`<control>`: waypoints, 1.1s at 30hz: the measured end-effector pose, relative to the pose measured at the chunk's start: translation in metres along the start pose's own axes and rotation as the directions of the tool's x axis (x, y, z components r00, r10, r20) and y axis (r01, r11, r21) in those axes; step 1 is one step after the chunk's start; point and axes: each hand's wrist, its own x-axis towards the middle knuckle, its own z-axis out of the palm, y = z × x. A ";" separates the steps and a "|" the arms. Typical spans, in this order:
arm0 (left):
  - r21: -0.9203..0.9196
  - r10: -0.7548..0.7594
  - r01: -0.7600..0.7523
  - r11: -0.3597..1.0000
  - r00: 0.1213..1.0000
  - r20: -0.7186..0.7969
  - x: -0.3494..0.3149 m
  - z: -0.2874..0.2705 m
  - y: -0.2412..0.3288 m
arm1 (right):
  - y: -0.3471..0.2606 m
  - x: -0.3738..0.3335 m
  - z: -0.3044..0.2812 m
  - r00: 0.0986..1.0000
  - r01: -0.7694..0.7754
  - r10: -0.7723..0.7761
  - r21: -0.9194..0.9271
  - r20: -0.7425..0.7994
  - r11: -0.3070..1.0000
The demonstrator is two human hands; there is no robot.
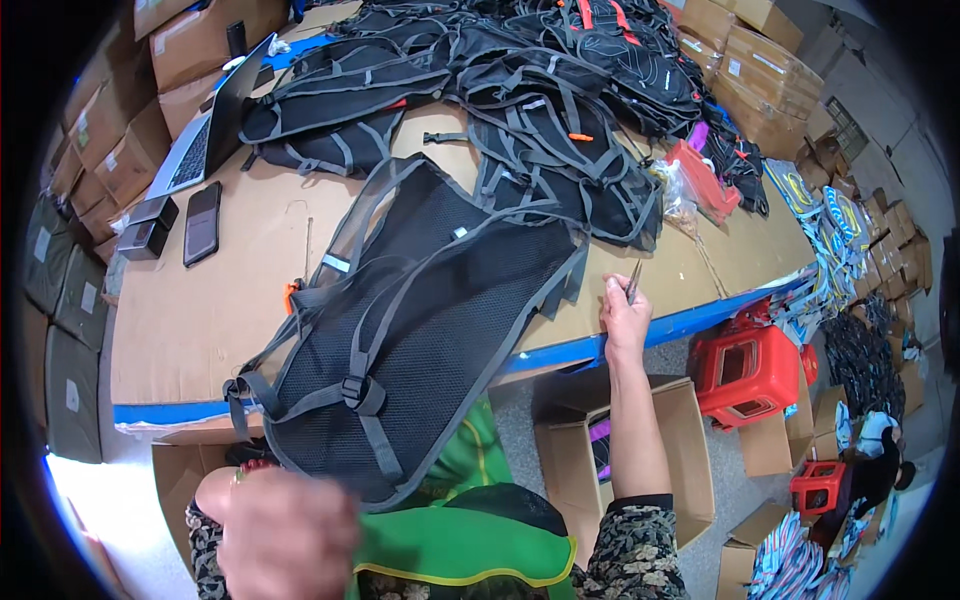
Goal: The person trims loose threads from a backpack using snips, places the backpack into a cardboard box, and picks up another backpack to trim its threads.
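A black mesh backpack (430,330) with grey-edged straps lies slanting across the table's near edge, its lower end hanging over toward my lap. Its chest strap carries a black buckle (352,388), and an orange clip (291,297) shows at its left side. My left hand (290,535), smeared by motion, is raised in front of the pack's lower end; its fingers cannot be made out. To the right of the pack, my right hand (626,318) is closed around a small dark pointed tool (634,280), its tip up, over the table edge.
More black backpacks (350,95) are heaped across the back. At left are a laptop (200,145), a phone (202,225) and a small black box (148,228). Open cartons (685,440) and a red stool (748,372) stand below the edge. A red tray (705,180) sits at right.
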 end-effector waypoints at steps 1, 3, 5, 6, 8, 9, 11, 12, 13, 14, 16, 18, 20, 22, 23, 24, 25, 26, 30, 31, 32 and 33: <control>-0.047 0.052 -0.057 0.997 0.994 -0.097 0.002 0.000 0.007 | 0.000 0.000 0.003 1.000 0.014 -0.014 0.006 0.000 1.000; -0.046 0.071 -0.079 0.996 0.983 -0.169 0.011 0.009 0.012 | 0.001 -0.001 0.015 1.000 0.018 -0.019 0.013 0.015 1.000; -0.086 0.167 -0.206 0.975 0.929 -0.330 0.017 0.015 0.005 | 0.002 -0.002 0.011 1.000 0.024 -0.024 0.003 0.003 1.000; -0.113 0.172 -0.223 0.968 0.922 -0.346 0.019 0.016 0.003 | 0.003 -0.001 0.009 0.999 0.035 -0.035 0.010 0.001 0.999; -0.122 0.210 -0.268 0.956 0.911 -0.355 0.019 0.016 0.003 | 0.004 -0.003 0.003 0.999 0.037 -0.037 0.042 0.010 0.998; -0.123 0.259 -0.319 0.940 0.898 -0.357 0.018 0.015 0.005 | 0.005 -0.003 0.003 0.999 0.033 -0.034 0.040 0.021 0.999; -0.147 0.234 -0.296 0.944 0.911 -0.339 0.013 0.013 0.012 | 0.005 -0.004 0.006 0.999 0.052 -0.052 0.015 0.004 0.999; -0.184 0.214 -0.281 0.942 0.924 -0.316 0.011 0.012 0.016 | 0.007 -0.004 0.007 0.998 0.061 -0.061 0.019 -0.002 0.998; -0.170 0.212 -0.273 0.947 0.927 -0.309 0.005 0.007 0.017 | 0.008 -0.004 0.008 0.998 0.057 -0.057 0.025 0.015 0.998; -0.207 0.234 -0.289 0.935 0.939 -0.253 -0.002 -0.001 0.017 | 0.009 -0.003 0.009 0.997 0.075 -0.076 0.027 0.017 0.997; -0.255 0.258 -0.306 0.917 0.944 -0.206 -0.011 -0.011 0.013 | 0.009 -0.003 0.004 0.996 0.094 -0.093 0.028 -0.010 0.995; 0.135 -0.185 0.199 0.971 0.977 -0.108 -0.022 -0.021 0.005 | 0.009 -0.008 -0.006 0.993 0.108 -0.106 0.045 -0.056 0.993; 0.613 -0.619 0.516 0.598 0.784 -0.056 -0.039 -0.040 0.000 | 0.003 -0.021 0.004 0.988 0.130 -0.124 0.059 -0.093 0.990; 0.470 -0.787 0.809 0.354 0.529 -0.318 -0.093 -0.053 -0.023 | -0.008 -0.048 0.036 0.980 0.197 -0.197 -0.002 -0.001 0.980; 0.431 -0.844 0.877 0.214 0.388 -0.371 -0.109 -0.060 -0.027 | -0.021 -0.065 0.047 0.959 0.281 -0.278 -0.077 0.053 0.957; 0.440 -0.846 0.877 0.192 0.375 -0.379 -0.125 -0.062 -0.026 | -0.028 -0.079 0.061 0.925 0.353 -0.333 -0.089 0.183 0.931; 0.542 -0.880 0.836 0.085 0.319 -0.353 -0.136 -0.065 -0.022 | -0.032 -0.085 0.075 0.865 0.461 -0.413 -0.128 0.285 0.878; 0.636 -0.907 0.771 -0.019 0.254 -0.335 -0.143 -0.067 -0.018 | -0.038 -0.094 0.091 0.834 0.482 -0.408 -0.129 0.370 0.867; 0.673 -0.932 0.727 -0.138 0.135 -0.336 -0.161 -0.068 -0.015 | -0.047 -0.107 0.151 0.690 0.588 -0.372 -0.181 0.621 0.788; 0.670 -0.931 0.729 -0.137 0.135 -0.338 -0.160 -0.067 -0.014 | -0.048 -0.108 0.162 0.662 0.603 -0.349 -0.195 0.664 0.773; 0.654 -0.925 0.749 -0.109 0.164 -0.342 -0.157 -0.064 -0.012 | -0.040 -0.105 0.170 0.638 0.610 -0.330 -0.196 0.696 0.768; 0.638 -0.917 0.765 -0.087 0.188 -0.351 -0.156 -0.062 -0.010 | -0.034 -0.103 0.178 0.608 0.650 -0.361 -0.182 0.707 0.738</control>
